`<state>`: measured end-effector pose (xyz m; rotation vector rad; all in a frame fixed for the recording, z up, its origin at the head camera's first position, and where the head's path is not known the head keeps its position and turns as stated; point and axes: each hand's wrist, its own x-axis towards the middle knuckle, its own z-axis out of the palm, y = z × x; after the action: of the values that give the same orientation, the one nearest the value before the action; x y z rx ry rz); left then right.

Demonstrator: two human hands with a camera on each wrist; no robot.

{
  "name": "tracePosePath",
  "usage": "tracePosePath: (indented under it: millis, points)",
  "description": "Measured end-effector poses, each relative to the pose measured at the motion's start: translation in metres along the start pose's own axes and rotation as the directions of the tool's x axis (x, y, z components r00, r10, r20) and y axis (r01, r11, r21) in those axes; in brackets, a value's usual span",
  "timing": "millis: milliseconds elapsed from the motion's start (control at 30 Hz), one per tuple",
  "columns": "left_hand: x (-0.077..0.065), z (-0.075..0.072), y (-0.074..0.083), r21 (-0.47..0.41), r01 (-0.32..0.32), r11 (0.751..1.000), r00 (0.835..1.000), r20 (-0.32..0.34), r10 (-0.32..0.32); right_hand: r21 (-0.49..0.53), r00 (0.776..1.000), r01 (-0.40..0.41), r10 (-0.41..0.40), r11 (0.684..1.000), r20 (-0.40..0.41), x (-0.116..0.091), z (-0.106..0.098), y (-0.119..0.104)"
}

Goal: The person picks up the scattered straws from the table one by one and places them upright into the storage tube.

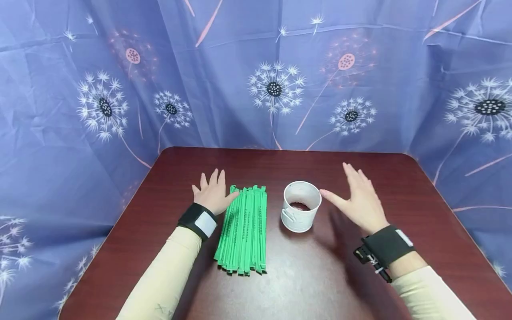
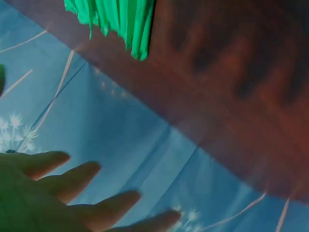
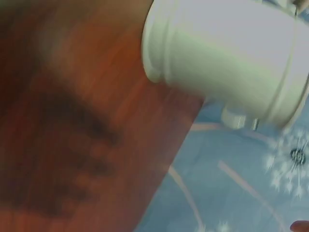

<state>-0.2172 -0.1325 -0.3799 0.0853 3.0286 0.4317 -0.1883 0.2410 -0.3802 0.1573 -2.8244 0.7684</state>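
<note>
Packets (image 1: 246, 231), slim and green, lie side by side mid-frame, just left of white cup (image 1: 303, 222), upright right of centre. Left hand (image 1: 212, 196) open, fingers spread, at the packets' upper left; thumb overlaps their top corner in head view, contact can't be told. Right hand (image 1: 362, 204) also open, thumb pointing at the cup's right rim, touch unclear. Neither grips anything. Likeliest slip: right thumb nudges the rim from one side with nothing bracing the cup's left, so it skids or tips toward the packets. Dark reddish patch inside the cup, can't tell if contents or bare bottom; if contents, tipping could spill them. Packets show no band and uneven lower ends, so a left-hand grab at the top corner alone might fan them out or drop some. Smooth-looking table (image 1: 300, 289) probably lets both slide easily; small lug (image 1: 288, 215) low on the cup's left could snag packets.
</note>
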Motion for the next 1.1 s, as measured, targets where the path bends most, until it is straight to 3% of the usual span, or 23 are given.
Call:
tracePosePath:
  millis: [200,333,467,667,867,1000,1100]
  points:
    - [0.007,0.012,-0.007,-0.107,0.036,0.994,0.993,0.116,-0.023,0.244,0.998,-0.01,-0.007,0.97,0.069,-0.004,0.033,-0.019]
    - [0.012,0.023,-0.009,-0.11,0.032,0.993,0.994,0.109,-0.02,0.413,0.996,-0.007,-0.028,0.911,0.079,-0.005,0.051,-0.027]
    - [0.015,0.032,-0.01,-0.113,0.049,0.992,0.995,0.091,-0.039,0.511,0.995,0.004,-0.055,0.859,0.085,-0.007,0.066,-0.03]
    - [0.014,0.039,-0.01,-0.073,0.06,0.996,0.992,0.119,-0.051,0.508,0.998,0.03,-0.055,0.861,0.033,-0.01,0.084,-0.028]
    - [0.016,0.049,-0.015,-0.054,0.054,0.997,0.991,0.128,-0.047,0.536,1.0,0.009,-0.016,0.844,0.008,-0.01,0.088,-0.028]
    - [0.017,0.053,-0.018,-0.126,0.096,0.987,0.987,0.141,-0.078,0.536,1.0,0.005,-0.009,0.844,0.005,-0.01,0.088,-0.028]
    - [0.015,0.054,-0.018,-0.241,0.161,0.957,0.977,0.176,-0.121,0.536,1.0,0.0,-0.003,0.844,0.004,-0.011,0.087,-0.028]
